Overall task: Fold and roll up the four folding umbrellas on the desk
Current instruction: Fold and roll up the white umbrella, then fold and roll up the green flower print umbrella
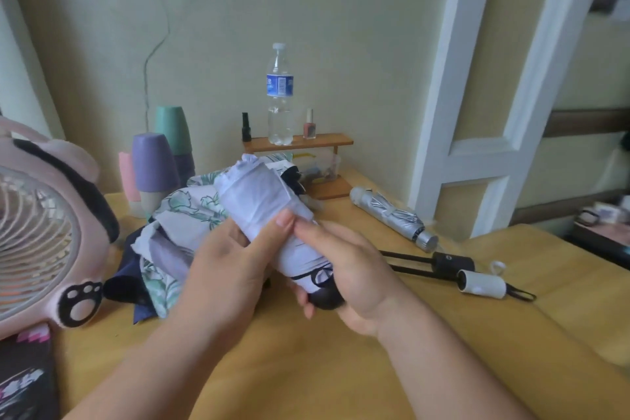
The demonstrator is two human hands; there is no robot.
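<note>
A pale lilac folding umbrella, rolled into a tube, is held above the wooden desk in both hands. My left hand grips the rolled canopy at its middle, thumb across the fabric. My right hand holds the lower end by the dark handle, index finger stretched along the roll. Behind lies a loose heap of floral and navy umbrella fabric. A silver umbrella lies rolled at the right. Two shafts stick out of the heap, ending in a black handle and a white handle.
A pink cat-paw desk fan stands at the left edge. Upturned purple, green and pink cups sit behind the heap. A small wooden shelf holds a water bottle and two nail-polish bottles. A dark patterned item lies bottom left.
</note>
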